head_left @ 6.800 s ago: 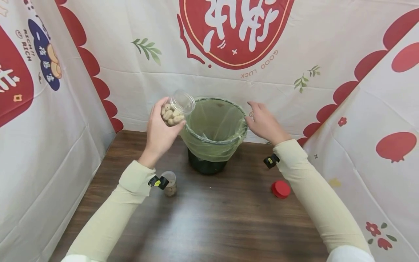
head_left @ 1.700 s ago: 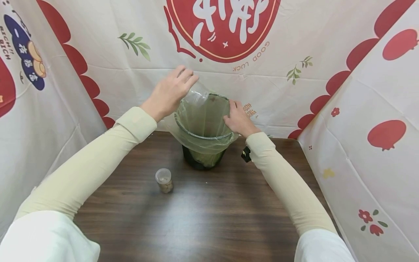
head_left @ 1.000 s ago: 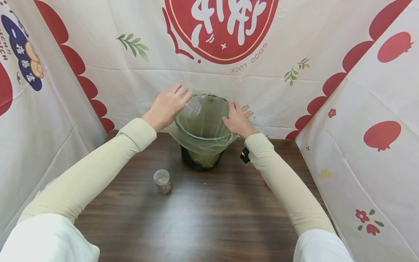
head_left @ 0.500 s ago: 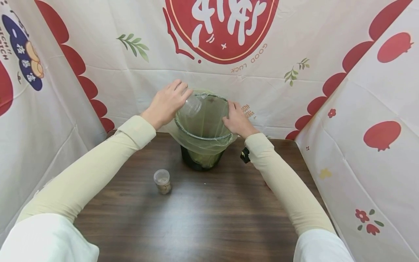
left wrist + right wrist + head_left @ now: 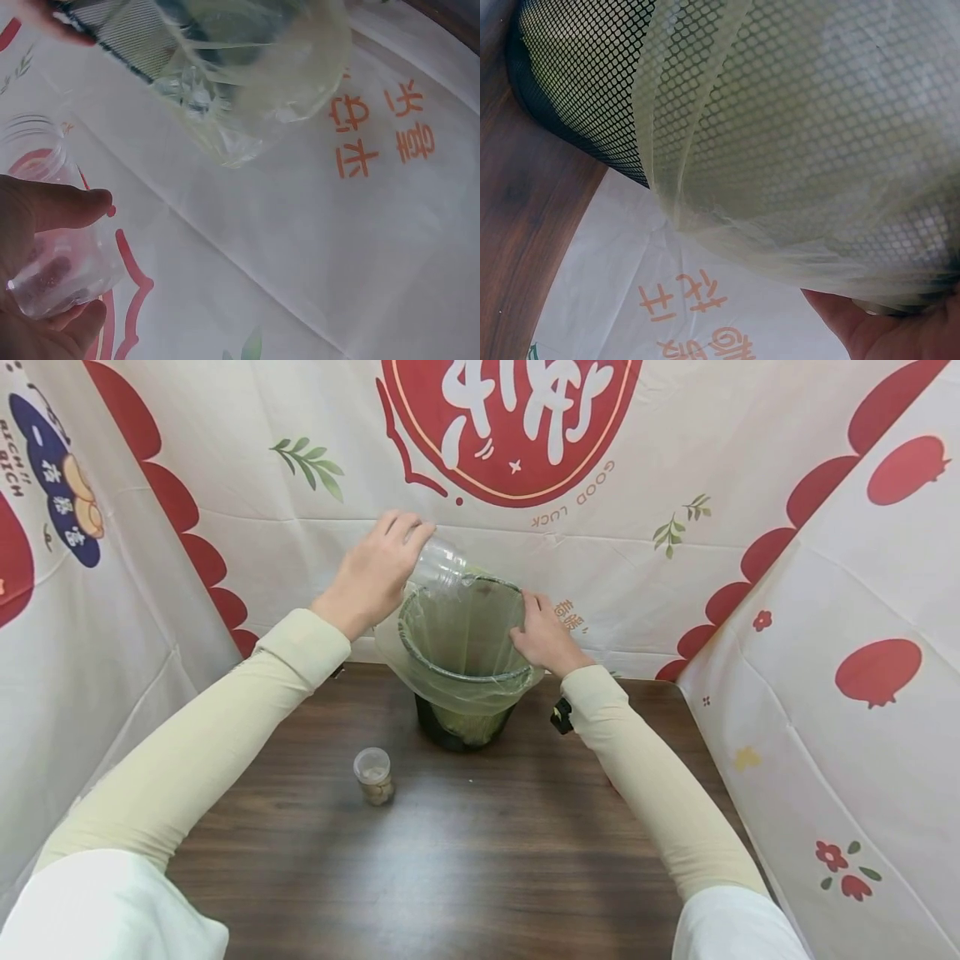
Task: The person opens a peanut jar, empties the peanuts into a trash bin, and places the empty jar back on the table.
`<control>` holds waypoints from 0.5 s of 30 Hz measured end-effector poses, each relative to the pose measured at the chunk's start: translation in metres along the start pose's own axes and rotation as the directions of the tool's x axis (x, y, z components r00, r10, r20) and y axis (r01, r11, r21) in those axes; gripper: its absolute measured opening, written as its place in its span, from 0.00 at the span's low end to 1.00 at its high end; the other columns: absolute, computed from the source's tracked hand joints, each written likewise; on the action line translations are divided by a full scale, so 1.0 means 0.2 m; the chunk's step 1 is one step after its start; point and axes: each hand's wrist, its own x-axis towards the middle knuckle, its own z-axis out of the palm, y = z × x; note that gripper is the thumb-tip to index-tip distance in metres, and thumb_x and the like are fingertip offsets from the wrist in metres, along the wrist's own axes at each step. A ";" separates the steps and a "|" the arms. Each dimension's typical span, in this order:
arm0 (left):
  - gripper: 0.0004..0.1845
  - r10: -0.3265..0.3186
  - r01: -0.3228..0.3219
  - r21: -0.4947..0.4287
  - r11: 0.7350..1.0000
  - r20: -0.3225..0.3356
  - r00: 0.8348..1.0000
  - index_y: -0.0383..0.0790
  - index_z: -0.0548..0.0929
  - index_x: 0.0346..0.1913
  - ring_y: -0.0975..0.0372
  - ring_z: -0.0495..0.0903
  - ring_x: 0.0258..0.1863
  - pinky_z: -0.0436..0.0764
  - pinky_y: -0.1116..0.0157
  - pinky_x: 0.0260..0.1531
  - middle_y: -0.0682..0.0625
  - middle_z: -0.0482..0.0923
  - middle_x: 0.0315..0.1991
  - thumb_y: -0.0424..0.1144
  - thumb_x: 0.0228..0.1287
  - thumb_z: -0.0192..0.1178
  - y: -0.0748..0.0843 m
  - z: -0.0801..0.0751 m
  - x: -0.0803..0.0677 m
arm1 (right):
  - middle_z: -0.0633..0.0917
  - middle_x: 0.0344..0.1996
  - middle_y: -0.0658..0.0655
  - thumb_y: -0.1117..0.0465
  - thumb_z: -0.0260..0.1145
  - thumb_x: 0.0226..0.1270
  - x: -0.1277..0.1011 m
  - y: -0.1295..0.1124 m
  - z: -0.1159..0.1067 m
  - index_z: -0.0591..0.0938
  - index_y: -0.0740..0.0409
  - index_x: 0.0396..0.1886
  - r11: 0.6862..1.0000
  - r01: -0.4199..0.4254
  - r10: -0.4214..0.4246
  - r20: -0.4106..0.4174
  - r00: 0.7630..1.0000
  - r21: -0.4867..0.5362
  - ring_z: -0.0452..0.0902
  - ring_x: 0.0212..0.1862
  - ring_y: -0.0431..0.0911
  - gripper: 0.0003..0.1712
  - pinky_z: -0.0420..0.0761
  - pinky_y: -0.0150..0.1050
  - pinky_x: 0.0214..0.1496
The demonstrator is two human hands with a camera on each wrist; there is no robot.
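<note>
My left hand (image 5: 375, 572) grips an empty clear plastic jar (image 5: 437, 566), tipped mouth-down over the left rim of a black mesh bin (image 5: 465, 727) lined with a pale green bag (image 5: 461, 635). In the left wrist view the jar (image 5: 45, 225) sits between thumb and fingers, with the bin's bag (image 5: 255, 82) beyond it. My right hand (image 5: 543, 635) holds the bin's right rim; the right wrist view shows the mesh wall (image 5: 592, 82), the bag (image 5: 795, 150) and my palm (image 5: 877, 330) under the rim.
A second small clear jar (image 5: 372, 775) with some pale contents stands on the dark wooden table (image 5: 450, 860), left of the bin. Printed white and red cloth (image 5: 675, 552) walls the table at the back and both sides.
Earlier the jar in my left hand held peanuts beside the bin; now it is empty. Over the last second my left hand lifted the tipped jar slightly higher. My right hand kept still.
</note>
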 end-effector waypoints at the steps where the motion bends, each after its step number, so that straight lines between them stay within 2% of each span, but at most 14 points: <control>1: 0.28 -0.016 0.016 -0.019 1.000 0.001 1.000 0.28 0.74 0.71 0.40 0.74 0.67 0.85 0.50 0.65 0.31 0.77 0.64 0.18 0.67 0.57 0.00 0.00 0.00 | 0.52 0.86 0.70 0.56 0.56 0.82 0.00 0.00 0.00 0.47 0.65 0.88 1.000 -0.003 0.003 0.000 1.000 -0.001 0.52 0.86 0.66 0.46 0.59 0.61 0.86; 6: 0.28 -0.045 0.045 -0.046 0.998 0.013 0.999 0.28 0.74 0.71 0.40 0.74 0.68 0.87 0.48 0.60 0.31 0.77 0.64 0.18 0.69 0.54 0.01 0.00 -0.01 | 0.52 0.86 0.70 0.56 0.56 0.82 -0.01 0.00 -0.01 0.47 0.65 0.88 1.000 -0.010 0.010 0.000 1.000 0.003 0.52 0.86 0.66 0.46 0.60 0.61 0.86; 11: 0.25 -0.004 0.004 -0.010 1.000 0.017 1.000 0.29 0.76 0.68 0.41 0.74 0.68 0.89 0.47 0.53 0.32 0.78 0.63 0.17 0.70 0.55 0.02 0.04 -0.04 | 0.52 0.86 0.71 0.56 0.56 0.82 -0.01 0.00 -0.01 0.47 0.65 0.88 1.000 -0.008 0.008 0.004 1.000 0.006 0.52 0.86 0.66 0.46 0.61 0.61 0.85; 15: 0.24 0.031 -0.031 0.012 0.999 0.044 0.999 0.29 0.78 0.66 0.41 0.74 0.67 0.88 0.49 0.57 0.32 0.78 0.63 0.17 0.68 0.60 0.02 0.05 -0.06 | 0.52 0.86 0.71 0.56 0.56 0.82 -0.01 0.00 0.00 0.47 0.66 0.88 1.000 -0.005 0.005 0.003 1.000 0.005 0.52 0.86 0.66 0.46 0.59 0.60 0.86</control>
